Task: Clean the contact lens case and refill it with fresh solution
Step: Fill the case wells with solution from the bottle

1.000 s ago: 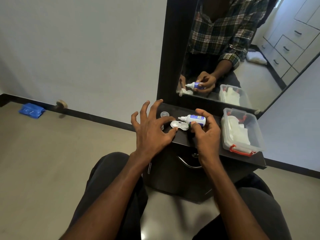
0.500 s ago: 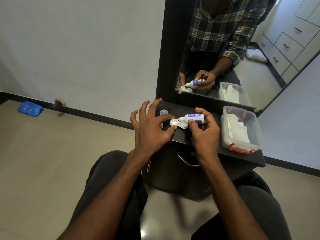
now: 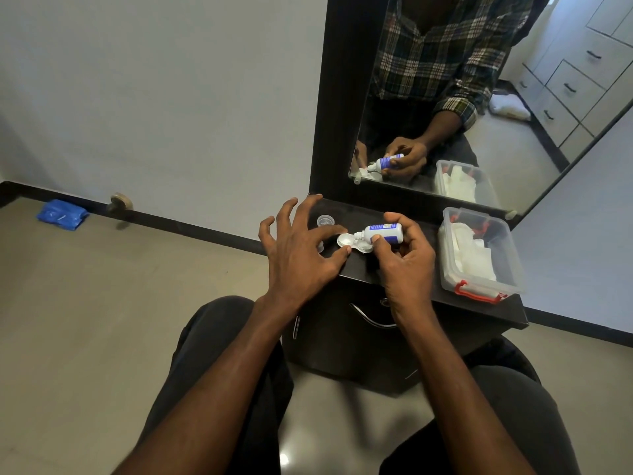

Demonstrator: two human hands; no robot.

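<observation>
Home bedroom, dressing-table mirror (image 3: 479,97), reflected drawers (image 3: 568,87)

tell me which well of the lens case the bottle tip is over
The left well, beside the left hand; the solution bottle covers most of the other well.

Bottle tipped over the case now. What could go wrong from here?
1. The solution bottle nozzle sits very close to the lens case; contact would contaminate the tip.
2. The left hand steadies the case with only fingertips, near the dresser top's front edge; a nudge might spill it.
3. The loose cap beside the left hand might get knocked off.
</observation>
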